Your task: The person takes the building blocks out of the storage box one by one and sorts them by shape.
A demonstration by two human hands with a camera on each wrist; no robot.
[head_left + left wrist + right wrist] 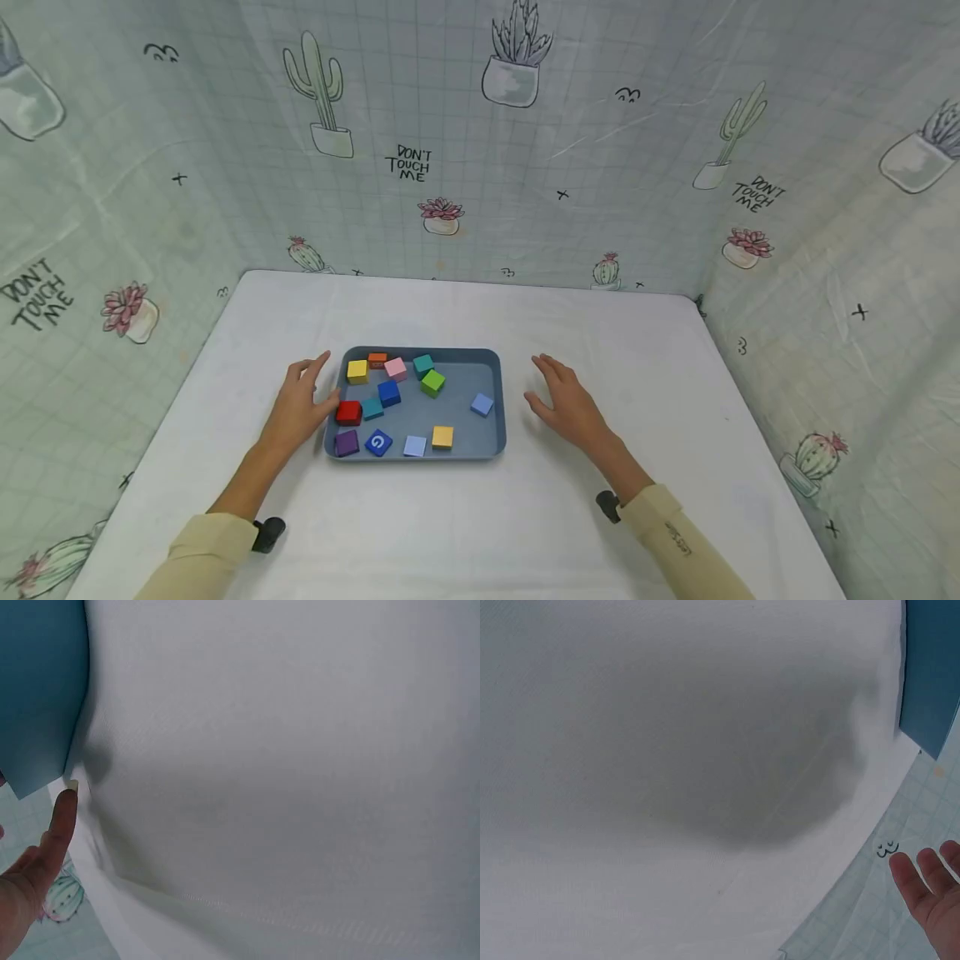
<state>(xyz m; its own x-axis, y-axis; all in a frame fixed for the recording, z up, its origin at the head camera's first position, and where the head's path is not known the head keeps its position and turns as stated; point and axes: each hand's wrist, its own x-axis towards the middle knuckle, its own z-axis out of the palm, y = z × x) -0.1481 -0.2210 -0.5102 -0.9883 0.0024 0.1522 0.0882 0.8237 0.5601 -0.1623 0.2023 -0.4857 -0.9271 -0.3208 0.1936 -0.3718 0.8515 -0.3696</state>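
Note:
A blue-grey tray (457, 417) lies on the white table with several small coloured blocks in it. Most sit in its left half, among them a red block (348, 412), a yellow block (357, 372), a purple block (347, 442) and a blue block marked with a G (378, 442). A light blue block (482, 405) lies alone at the right. My left hand (300, 406) is at the tray's left side, fingers spread, its thumb tip overlapping the rim beside the red block. To the right of the tray, apart from it, my right hand (567, 406) holds nothing, fingers extended.
White cloth covers the table (600, 333). Behind it and along both sides hangs a pale curtain (465, 167) printed with cacti and lettering. Each wrist wears a small black camera, the left one (268, 535) and the right one (608, 506).

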